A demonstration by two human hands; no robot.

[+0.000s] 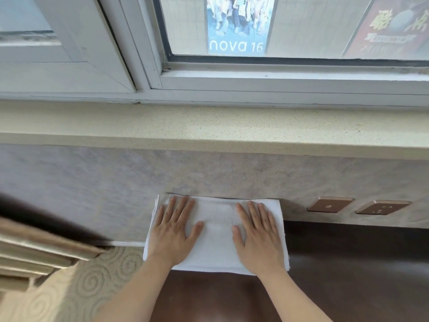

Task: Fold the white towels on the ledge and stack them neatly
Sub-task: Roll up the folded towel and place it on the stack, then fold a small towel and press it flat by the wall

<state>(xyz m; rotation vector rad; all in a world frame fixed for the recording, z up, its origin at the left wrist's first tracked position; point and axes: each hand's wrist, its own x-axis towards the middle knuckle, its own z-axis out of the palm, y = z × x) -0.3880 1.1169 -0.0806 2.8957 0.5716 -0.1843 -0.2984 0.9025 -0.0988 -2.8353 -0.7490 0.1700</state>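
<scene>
A folded white towel (217,231) lies flat on the dark brown ledge (348,263), its far edge against the grey wall. Layered edges show along its left side. My left hand (173,228) rests palm down on the towel's left half, fingers spread. On the right half, my right hand (256,233) lies flat in the same way. Neither hand grips the cloth; both press on top of it. No other towel is in sight.
Two copper-coloured wall sockets (329,204) sit to the right of the towel. A beige stone windowsill (209,129) runs above, under a window. Patterned carpet (69,287) and a gold-trimmed furniture edge (34,252) lie at the lower left.
</scene>
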